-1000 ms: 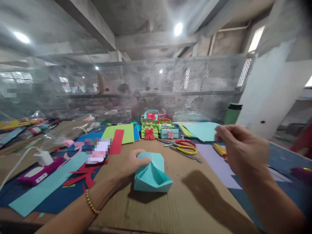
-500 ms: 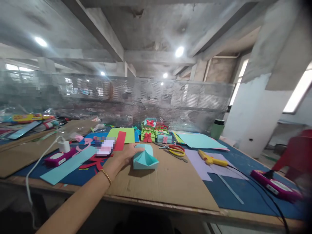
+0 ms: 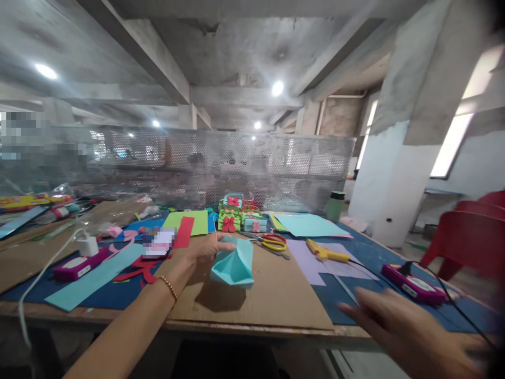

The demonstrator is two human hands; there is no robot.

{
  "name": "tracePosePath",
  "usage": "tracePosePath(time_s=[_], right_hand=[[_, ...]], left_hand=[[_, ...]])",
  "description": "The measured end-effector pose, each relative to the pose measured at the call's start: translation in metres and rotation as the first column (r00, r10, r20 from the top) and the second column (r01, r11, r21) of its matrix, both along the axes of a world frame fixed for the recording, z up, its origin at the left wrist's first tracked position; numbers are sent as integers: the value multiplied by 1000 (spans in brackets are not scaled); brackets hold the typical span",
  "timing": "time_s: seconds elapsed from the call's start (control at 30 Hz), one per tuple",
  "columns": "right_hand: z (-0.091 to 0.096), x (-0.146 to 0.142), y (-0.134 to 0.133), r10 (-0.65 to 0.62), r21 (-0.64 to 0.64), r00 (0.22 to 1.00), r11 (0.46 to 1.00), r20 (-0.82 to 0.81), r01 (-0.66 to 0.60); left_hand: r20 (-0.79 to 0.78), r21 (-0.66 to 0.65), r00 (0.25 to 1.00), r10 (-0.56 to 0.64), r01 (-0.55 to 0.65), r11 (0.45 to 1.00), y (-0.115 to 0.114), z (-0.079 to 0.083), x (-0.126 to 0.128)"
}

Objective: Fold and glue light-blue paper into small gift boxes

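Note:
My left hand [image 3: 211,249] grips a light-blue folded paper box [image 3: 232,268] by its back left side, fingers closed on the paper. The box is tilted, its open pocket facing me, a little above a brown cardboard sheet [image 3: 276,302]. At the lower right my right hand [image 3: 406,326] is smeared by motion over the table's front edge. It is nearest to a thin translucent glue stick [image 3: 345,288], whose near end it partly covers. Whether its fingers hold anything cannot be made out. Beyond the stick lies a yellow glue gun [image 3: 327,252] on lilac paper [image 3: 305,261].
Red-and-yellow-handled scissors [image 3: 274,242] lie behind the box. Small paper bags with bows [image 3: 229,216] stand farther back. Purple power strips [image 3: 414,284] sit right and left. A light-blue strip [image 3: 94,279] and red scraps [image 3: 136,271] lie left. A green bottle [image 3: 335,206] stands at the back.
My right hand has come into view at the lower right. My left hand has lifted and tilted the paper box off the cardboard. The whole view has shifted slightly to the right.

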State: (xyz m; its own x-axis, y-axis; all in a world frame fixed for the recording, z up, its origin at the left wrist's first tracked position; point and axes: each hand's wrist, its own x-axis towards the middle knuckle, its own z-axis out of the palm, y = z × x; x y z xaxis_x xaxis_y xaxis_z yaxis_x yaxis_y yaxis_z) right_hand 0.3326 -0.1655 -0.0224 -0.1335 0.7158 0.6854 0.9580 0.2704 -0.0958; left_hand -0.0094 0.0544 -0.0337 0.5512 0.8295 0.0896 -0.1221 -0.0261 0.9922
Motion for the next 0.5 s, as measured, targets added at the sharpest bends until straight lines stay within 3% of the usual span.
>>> tracePosePath(time_s=[0.07, 0.13, 0.17, 0.3, 0.4, 0.5], right_hand=[[18, -34, 40, 229, -134, 971, 963, -63, -235], [34, -70, 85, 399, -157, 870, 877, -291, -455], [39, -86, 108, 403, -165, 795, 839, -454, -519], [38, -124, 185, 402, -193, 678, 757, -616, -624], [27, -132, 221, 369, -153, 594, 747, -715, -647], [17, -136, 236, 346, -109, 532, 754, -773, -648]], left_hand=[[20, 2, 999, -35, 35, 999, -5, 6, 1], [37, 10, 998, -42, 42, 999, -7, 14, -1], [46, 18, 998, -36, 35, 999, -5, 18, -1], [73, 68, 997, 39, -44, 997, 11, 34, 0], [81, 94, 990, 116, -124, 988, 26, 39, 2], [90, 85, 981, 172, -179, 980, 36, 32, 4]])
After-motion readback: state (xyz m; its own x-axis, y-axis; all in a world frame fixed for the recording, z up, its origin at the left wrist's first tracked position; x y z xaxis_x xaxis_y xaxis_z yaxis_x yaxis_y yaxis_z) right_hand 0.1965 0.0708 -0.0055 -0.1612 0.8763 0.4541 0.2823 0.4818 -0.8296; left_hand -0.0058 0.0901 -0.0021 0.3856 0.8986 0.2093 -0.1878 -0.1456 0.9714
